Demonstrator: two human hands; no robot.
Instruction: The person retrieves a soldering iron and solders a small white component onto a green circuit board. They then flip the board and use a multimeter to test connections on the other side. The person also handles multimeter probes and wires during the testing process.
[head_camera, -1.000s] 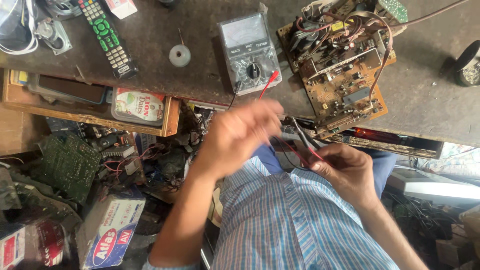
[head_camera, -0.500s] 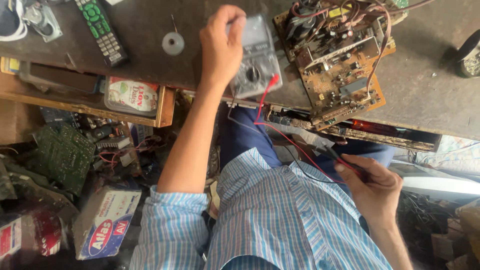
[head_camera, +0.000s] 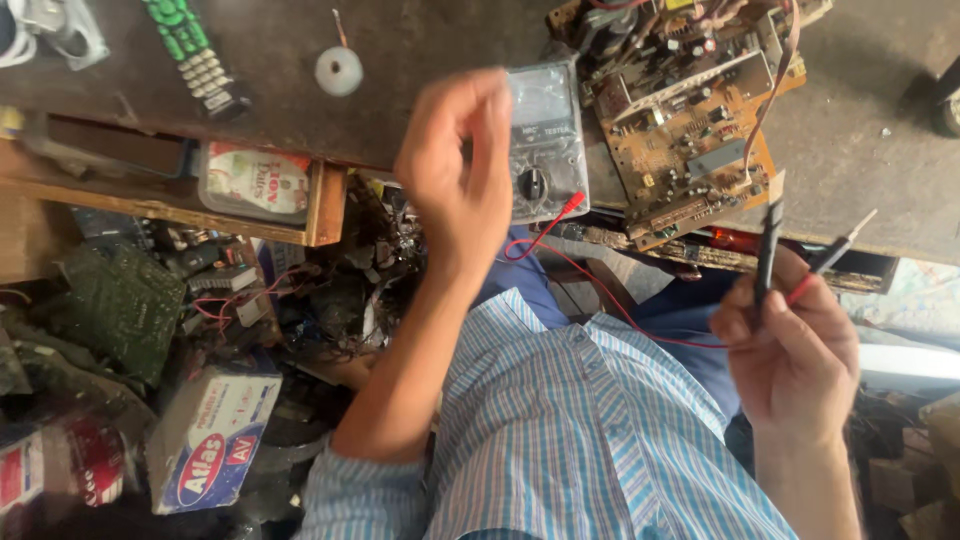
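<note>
Inspector: Hands first. Left hand (head_camera: 460, 170) is raised over the near edge of the workbench (head_camera: 300, 110), fingers loosely curled, holding nothing I can see. It sits just beside the grey multimeter (head_camera: 545, 140) and partly covers its left side; I cannot tell whether it touches the case.

Clerk: And the right?

Inspector: Right hand (head_camera: 790, 350) is closed around two test probes, held together and pointing up. The black probe (head_camera: 768, 240) stands nearly upright; the red probe (head_camera: 830, 255) leans to the right, metal tip uppermost. Both tips are off the bench and clear of the circuit board (head_camera: 690, 130).

Clerk: Where does the meter lie?

Inspector: Flat on the bench, dial near its lower end, just left of the brown circuit board. A red lead (head_camera: 600, 295) is plugged in at its lower right corner and runs across the striped shirt (head_camera: 560, 430) towards the right hand.

Clerk: Anything else nearby?

Inspector: Remote control (head_camera: 190, 50) and a small solder reel (head_camera: 338, 70), well left of the meter
</note>
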